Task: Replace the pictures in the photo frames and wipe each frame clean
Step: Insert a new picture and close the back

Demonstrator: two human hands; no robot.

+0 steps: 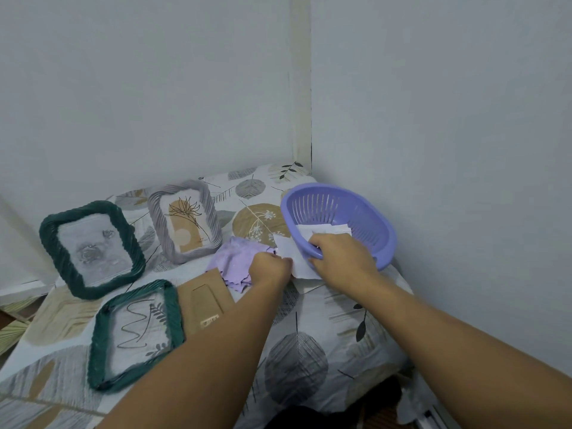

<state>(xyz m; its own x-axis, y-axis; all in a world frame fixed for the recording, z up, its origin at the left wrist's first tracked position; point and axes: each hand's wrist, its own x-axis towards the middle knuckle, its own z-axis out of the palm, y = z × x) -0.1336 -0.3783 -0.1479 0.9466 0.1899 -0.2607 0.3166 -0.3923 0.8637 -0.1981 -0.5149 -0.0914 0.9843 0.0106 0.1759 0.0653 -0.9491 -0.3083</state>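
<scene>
I note a leaf-patterned bedsheet [309, 320] in a pale wall corner. My left hand [269, 269] and right hand [342, 253] pinch white paper pictures [292, 253] at the purple slotted plastic basket [368, 218]; three wavy-edged photo frames [93, 249] lie left.

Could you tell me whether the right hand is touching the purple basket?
Touching. The head view shows the right hand lying over the near rim of the purple basket, fingers curled over the edge and onto the white paper there.
</scene>
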